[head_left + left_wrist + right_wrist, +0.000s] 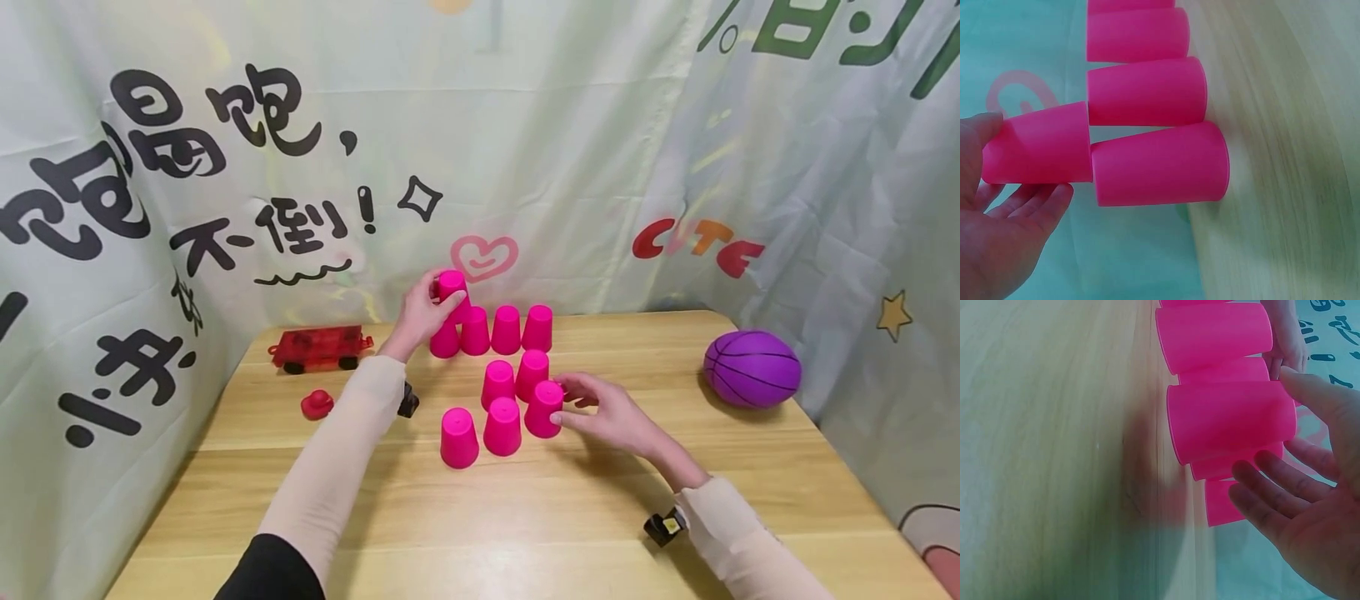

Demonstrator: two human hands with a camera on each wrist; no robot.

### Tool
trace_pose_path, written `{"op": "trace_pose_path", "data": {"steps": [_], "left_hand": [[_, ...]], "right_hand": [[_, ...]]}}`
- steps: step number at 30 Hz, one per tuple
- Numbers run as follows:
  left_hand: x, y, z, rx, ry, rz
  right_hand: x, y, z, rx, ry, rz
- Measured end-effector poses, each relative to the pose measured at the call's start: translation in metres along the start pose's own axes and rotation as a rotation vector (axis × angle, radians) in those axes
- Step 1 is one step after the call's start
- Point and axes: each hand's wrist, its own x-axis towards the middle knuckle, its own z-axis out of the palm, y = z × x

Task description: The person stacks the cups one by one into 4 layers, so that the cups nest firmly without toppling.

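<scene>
Wooden table (750, 467): left hand (420, 317) grips a raised pink cup (452, 287); right hand (611, 417), fingers relaxed, touches another cup (543, 408).

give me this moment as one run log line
left hand: holds raised pink cup above back row of cups | right hand: fingers touch front right cup | table: purple ball, red toy car

The head view looks forward and down from above at the whole table (570, 517), the pink cups (501, 379) and the cloth wall behind. The 2 wrist views sit very near and look turned on their side. The left wrist view faces the back row of cups (1147, 90). The right wrist view faces the front cups (1229, 419). All 3 share cups and table.
</scene>
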Motion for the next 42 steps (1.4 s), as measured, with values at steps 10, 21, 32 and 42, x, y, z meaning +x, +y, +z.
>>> {"op": "trace_pose_path", "data": {"steps": [10, 21, 32, 42], "left_hand": [[0.003, -0.002, 0.002, 0.029, 0.010, 0.010], [0.003, -0.005, 0.005, 0.033, 0.003, 0.009], [0.005, -0.004, 0.004, 0.040, 0.006, -0.006], [0.004, -0.002, 0.002, 0.037, -0.009, 0.006]], "right_hand": [[0.004, 0.001, 0.004, 0.007, -0.004, 0.000], [0.006, 0.004, 0.010, -0.010, -0.015, 0.011], [0.009, 0.004, 0.012, 0.025, -0.034, 0.023], [0.006, 0.003, 0.011, 0.024, -0.024, 0.020]]}}
